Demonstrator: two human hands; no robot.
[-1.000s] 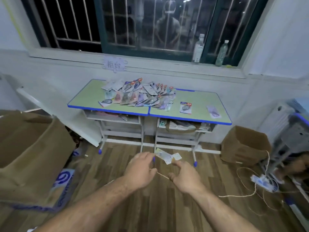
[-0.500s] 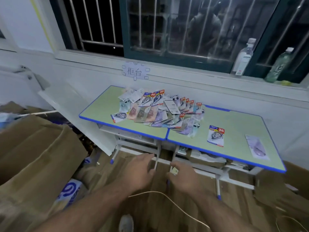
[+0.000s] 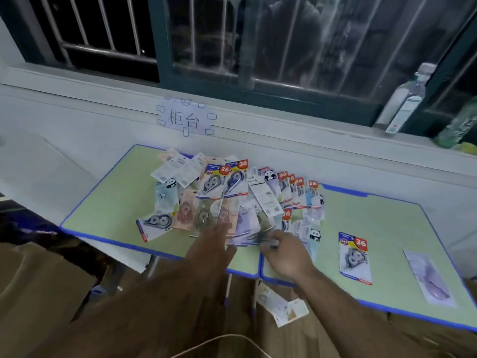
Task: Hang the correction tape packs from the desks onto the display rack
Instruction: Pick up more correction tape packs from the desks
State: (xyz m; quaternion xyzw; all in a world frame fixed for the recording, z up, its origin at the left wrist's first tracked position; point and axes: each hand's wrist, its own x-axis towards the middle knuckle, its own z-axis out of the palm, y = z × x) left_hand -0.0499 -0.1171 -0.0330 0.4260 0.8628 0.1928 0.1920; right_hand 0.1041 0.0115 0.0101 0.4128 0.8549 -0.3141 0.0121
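Several correction tape packs lie in a loose heap where two green desks with blue edges meet. My left hand stretches over the front of the heap, fingers straight, tips touching a pack. My right hand sits beside it at the heap's front edge, with its fingers curled and pinching a blurred pack. One blue-and-red pack lies alone on the right desk, with a pale pack further right. No display rack is in view.
Two bottles stand on the window sill behind the desks. A paper sign is taped to the wall. A large cardboard box stands at the left. Loose papers hang under the desk, and a cord crosses below.
I have come closer to the desks. Both hands rose from below the desk edge onto the heap of packs, and the right hand has pinched one.
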